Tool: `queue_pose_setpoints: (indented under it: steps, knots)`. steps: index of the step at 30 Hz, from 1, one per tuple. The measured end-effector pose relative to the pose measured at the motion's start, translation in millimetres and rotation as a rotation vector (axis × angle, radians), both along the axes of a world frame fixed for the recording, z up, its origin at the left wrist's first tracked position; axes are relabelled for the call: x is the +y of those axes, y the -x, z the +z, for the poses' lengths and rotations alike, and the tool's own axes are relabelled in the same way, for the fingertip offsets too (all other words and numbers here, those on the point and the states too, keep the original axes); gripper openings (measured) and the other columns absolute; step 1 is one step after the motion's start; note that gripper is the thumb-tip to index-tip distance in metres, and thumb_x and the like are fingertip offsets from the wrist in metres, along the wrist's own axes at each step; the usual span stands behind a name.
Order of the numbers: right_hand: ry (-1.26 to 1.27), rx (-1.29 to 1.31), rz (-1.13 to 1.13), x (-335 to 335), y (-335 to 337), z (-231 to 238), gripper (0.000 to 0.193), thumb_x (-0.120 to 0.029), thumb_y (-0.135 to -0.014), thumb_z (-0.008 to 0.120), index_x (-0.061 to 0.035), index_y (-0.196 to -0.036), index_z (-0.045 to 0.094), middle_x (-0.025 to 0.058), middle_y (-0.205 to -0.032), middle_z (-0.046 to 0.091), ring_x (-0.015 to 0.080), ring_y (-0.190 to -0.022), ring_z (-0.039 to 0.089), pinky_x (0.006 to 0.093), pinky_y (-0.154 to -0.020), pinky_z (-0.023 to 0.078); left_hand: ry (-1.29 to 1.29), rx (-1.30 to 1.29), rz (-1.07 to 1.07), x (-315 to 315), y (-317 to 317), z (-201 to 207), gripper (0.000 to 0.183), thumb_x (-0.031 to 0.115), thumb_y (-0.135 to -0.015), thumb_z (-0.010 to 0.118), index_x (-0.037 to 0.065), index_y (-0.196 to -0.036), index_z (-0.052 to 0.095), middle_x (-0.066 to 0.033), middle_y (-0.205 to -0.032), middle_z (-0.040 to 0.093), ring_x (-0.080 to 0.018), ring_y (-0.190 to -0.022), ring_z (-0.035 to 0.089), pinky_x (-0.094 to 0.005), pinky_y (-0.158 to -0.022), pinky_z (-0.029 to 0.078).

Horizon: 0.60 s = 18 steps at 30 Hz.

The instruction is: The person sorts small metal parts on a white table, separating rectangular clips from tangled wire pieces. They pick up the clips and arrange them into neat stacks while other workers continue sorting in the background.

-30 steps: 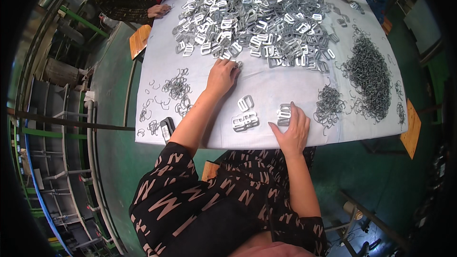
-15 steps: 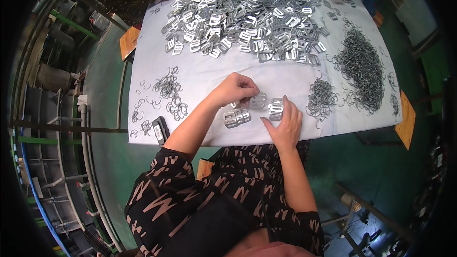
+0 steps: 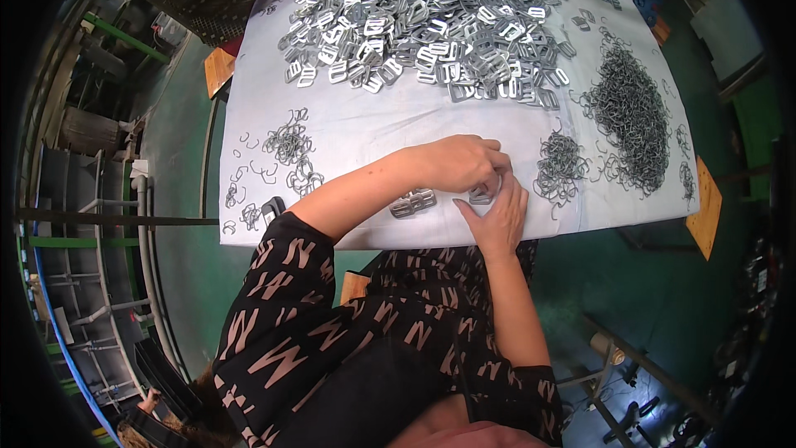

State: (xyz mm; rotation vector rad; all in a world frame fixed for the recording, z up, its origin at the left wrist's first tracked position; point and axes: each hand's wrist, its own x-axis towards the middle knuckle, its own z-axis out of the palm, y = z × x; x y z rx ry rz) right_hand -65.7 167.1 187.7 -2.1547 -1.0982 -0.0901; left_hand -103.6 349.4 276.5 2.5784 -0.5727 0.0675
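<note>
Clock refs. taken from R hand (image 3: 503,216), 12 = far table edge. R hand: on cloth-covered table (image 3: 356,126), thumb set wide of fingers, framing small buckle set (image 3: 482,197); set lies in thumb/finger gap, partly hidden. L hand (image 3: 477,164): reaches across to approx. 11, directly over same set, fingers bent and drawn narrow; fingertips partly hidden, cannot tell if a buckle is gripped. Second buckle grp. (image 3: 413,203): at 9, below L forearm. Main buckle pile (image 3: 423,29): at 11, well apart. Sm. hook pile (image 3: 560,168): betw. 1 and 2, near; lg. hook pile (image 3: 632,120) beyond it, approx. 2. Loose hooks (image 3: 288,145): at 10.
</note>
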Motion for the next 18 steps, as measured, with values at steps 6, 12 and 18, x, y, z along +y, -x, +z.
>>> queue_pose_setpoints:
  steps: [6,12,18]
  knots:
    - [0.023,-0.004,0.021,1.1,0.1,10.0,0.097,-0.036,-0.067,0.084,0.0026,-0.142,0.036,0.0192,-0.126,0.051,0.0358,-0.109,0.049,0.043,-0.096,0.041,0.01,-0.114,0.872,76.8,2.4,-29.3,0.015,0.003,-0.078,0.067,0.005,-0.092,0.072,-0.0124,-0.096,0.066,-0.0334,-0.093,0.063,-0.0405,-0.08,0.051]
    - [0.209,-0.142,0.057,20.8,4.0,26.7,0.075,-0.039,-0.075,0.076,-0.0167,-0.14,0.047,0.0156,-0.129,0.051,0.0323,-0.114,0.047,0.0454,-0.096,0.04,-0.312,-0.21,1.253,135.2,30.6,-75.0,0.035,0.021,-0.081,0.072,-0.001,-0.108,0.066,-0.0165,-0.111,0.063,-0.0346,-0.101,0.06,-0.0426,-0.085,0.051]
    - [0.088,-0.225,0.152,29.7,-19.3,-5.1,0.041,-0.024,-0.079,0.074,-0.0099,-0.115,0.061,0.0143,-0.124,0.052,0.0321,-0.116,0.048,0.0451,-0.097,0.04,0.136,-0.033,1.165,127.5,38.5,-48.9,0.02,0.013,-0.082,0.072,0.0,-0.097,0.068,-0.0076,-0.077,0.069,-0.0236,-0.068,0.065,-0.0338,-0.064,0.05]
